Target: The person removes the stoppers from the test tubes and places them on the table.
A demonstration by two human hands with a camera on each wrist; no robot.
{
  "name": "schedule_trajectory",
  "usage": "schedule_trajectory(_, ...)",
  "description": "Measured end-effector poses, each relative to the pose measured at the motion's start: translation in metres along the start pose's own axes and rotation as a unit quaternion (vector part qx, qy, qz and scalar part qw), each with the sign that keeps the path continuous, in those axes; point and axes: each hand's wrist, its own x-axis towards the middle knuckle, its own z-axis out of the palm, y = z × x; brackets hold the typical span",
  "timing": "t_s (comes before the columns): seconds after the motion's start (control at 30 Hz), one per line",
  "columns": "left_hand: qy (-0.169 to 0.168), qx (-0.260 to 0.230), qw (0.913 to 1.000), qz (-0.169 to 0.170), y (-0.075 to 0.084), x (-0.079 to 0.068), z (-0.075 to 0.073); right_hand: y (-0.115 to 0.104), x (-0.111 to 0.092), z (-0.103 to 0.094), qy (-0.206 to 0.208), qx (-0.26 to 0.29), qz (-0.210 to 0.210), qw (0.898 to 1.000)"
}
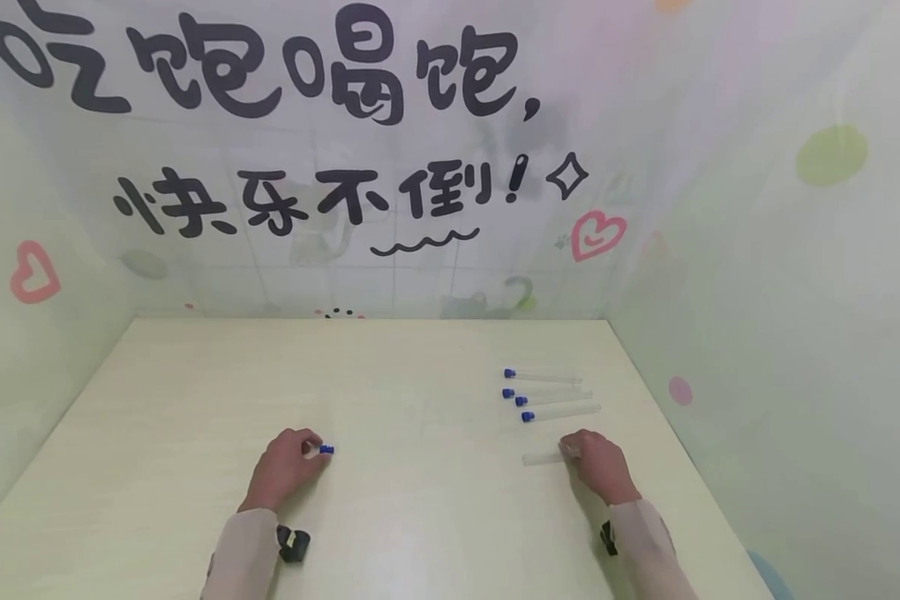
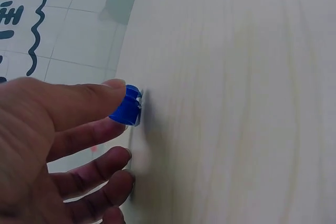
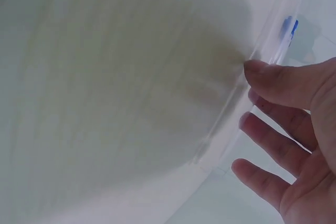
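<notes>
A small blue stopper [image 2: 127,109] sits between the thumb and index finger of my left hand [image 1: 281,468], which pinches it close over the table at centre left. The other left fingers are loosely bent and spread below it in the left wrist view. On the right, my right hand [image 1: 600,467] pinches a clear test tube [image 1: 540,459] between thumb and index finger. This tube lies sideways, and its end toward the middle of the table has no stopper. Beyond the right hand lie several clear tubes [image 1: 566,411] with blue stoppers [image 1: 527,417] on their left ends.
The pale wooden table [image 1: 420,525] runs back to a wall sheet [image 1: 345,275] with dark lettering. Side walls [image 1: 795,333] flank it. Dark wrist straps [image 1: 294,545] show at both sleeves.
</notes>
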Motion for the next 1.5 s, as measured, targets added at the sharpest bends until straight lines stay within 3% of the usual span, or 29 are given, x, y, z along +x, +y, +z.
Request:
schedule_trajectory(0.17, -0.013, 0.005, 0.9999, -0.002, 0.003, 0.002, -0.002, -0.001, 0.003, -0.005, -0.009, 0.025, 0.007, 1.000)
schedule_trajectory(0.43, -0.022, 0.003, 0.9996, -0.017, 0.009, 0.003, -0.006, 0.000, 0.007, -0.009, 0.021, 0.027, -0.027, 0.999)
schedule_trajectory(0.57, -0.013, -0.008, 0.9994, -0.032, 0.014, 0.003, -0.007, 0.003, 0.010, -0.008, 0.086, 0.010, -0.052, 0.995)
schedule_trajectory(0.73, 0.025, -0.039, 0.9985, -0.029, 0.027, 0.007, -0.005, 0.008, 0.015, -0.005, 0.187, -0.014, -0.075, 0.979)
schedule_trajectory(0.9, 0.063, -0.088, 0.9940, -0.012, 0.048, 0.015, 0.006, 0.011, 0.022, -0.005, 0.234, -0.030, -0.090, 0.968)
schedule_trajectory(1.17, 0.123, -0.170, 0.9774, 0.026, 0.083, 0.024, 0.031, 0.020, 0.031, -0.004, 0.256, -0.034, -0.102, 0.961)
schedule_trajectory(1.5, 0.094, -0.200, 0.9742, 0.046, 0.120, 0.033, 0.060, 0.031, 0.040, -0.002, 0.230, -0.024, -0.110, 0.967)
